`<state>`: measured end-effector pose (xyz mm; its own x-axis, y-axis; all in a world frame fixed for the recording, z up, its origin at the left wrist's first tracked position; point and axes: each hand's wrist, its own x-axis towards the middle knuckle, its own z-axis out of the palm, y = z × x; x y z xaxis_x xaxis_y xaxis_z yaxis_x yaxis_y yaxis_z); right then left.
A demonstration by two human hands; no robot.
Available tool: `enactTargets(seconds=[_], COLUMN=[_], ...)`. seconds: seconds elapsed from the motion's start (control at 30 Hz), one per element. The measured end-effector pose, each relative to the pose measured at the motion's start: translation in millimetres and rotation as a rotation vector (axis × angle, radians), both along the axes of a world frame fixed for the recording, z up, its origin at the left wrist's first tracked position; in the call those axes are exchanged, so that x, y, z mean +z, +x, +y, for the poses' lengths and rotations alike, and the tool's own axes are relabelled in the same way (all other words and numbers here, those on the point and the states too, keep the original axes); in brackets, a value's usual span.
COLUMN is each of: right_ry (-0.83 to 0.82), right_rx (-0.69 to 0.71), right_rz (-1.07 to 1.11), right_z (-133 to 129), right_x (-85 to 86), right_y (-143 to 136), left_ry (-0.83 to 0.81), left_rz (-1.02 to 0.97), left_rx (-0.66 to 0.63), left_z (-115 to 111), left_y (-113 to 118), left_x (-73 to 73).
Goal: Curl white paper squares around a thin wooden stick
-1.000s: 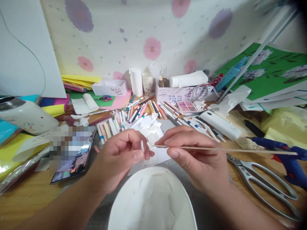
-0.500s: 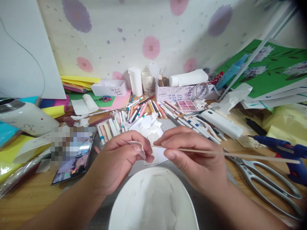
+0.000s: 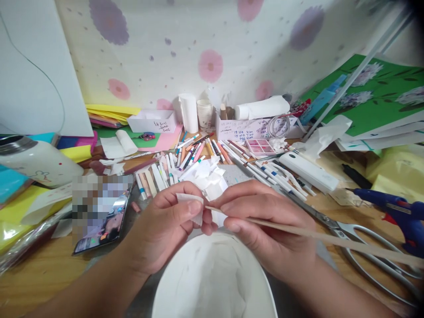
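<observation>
Between thumb and fingers, my left hand (image 3: 175, 221) pinches a small piece of white paper (image 3: 190, 205). My right hand (image 3: 268, 225) grips a thin wooden stick (image 3: 298, 232), whose tip points left and comes close to the fingers of my left hand. The long end of the stick runs out to the right past my wrist. Below both hands stands a white round container (image 3: 215, 278), its inside facing up at me. Crumpled white paper scraps (image 3: 207, 174) lie just beyond my fingers.
Large scissors (image 3: 351, 238) and a blue glue gun (image 3: 387, 203) lie at the right. A phone (image 3: 106, 221) leans at the left near a white flask (image 3: 39, 161). Many markers (image 3: 195, 152) are spread behind the hands. Paper cups (image 3: 204, 115) stand at the back.
The white paper in my left hand has turned so more of its face shows. My right hand has tilted the stick, lowering its far end. The view has shifted slightly.
</observation>
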<state>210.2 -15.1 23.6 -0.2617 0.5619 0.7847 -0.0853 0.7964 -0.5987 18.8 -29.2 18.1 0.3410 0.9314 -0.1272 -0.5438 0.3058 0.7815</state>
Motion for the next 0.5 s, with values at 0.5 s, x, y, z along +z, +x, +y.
enactTargets(seconds=[0.5], right_ry=[-0.011], right_rx=[-0.023], right_rz=[-0.007], right_z=[-2.2], right_x=[-4.6], right_y=[-1.6], left_ry=[-0.041], left_rz=[-0.039], left_rx=[-0.043], left_z=[0.6], left_y=[-0.5], left_x=[-2.4])
